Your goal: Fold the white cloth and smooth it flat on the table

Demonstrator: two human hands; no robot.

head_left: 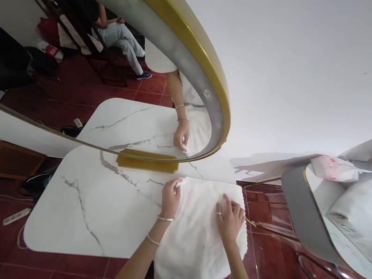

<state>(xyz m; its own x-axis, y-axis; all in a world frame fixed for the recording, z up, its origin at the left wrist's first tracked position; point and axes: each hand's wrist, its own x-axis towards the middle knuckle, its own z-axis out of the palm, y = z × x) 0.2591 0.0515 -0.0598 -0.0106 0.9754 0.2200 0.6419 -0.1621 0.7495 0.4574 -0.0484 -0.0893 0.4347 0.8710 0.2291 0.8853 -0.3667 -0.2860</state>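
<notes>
White, fluffy, roughly rectangular cloth (196,236) is lying at three o'clock on the white, grey-veined, round-cornered table (116,213). Left hand (171,199) is pinching its eleven o'clock corner, seemingly anchoring it; right hand (231,216), fingers parted, is resting near one o'clock, probably smoothing.

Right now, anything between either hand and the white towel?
Nothing visible. The left hand is at the far left corner of the white towel, touching it; the right hand rests directly on its right side. The mirror's gold base is beyond the left hand and to its left, not between.
</notes>
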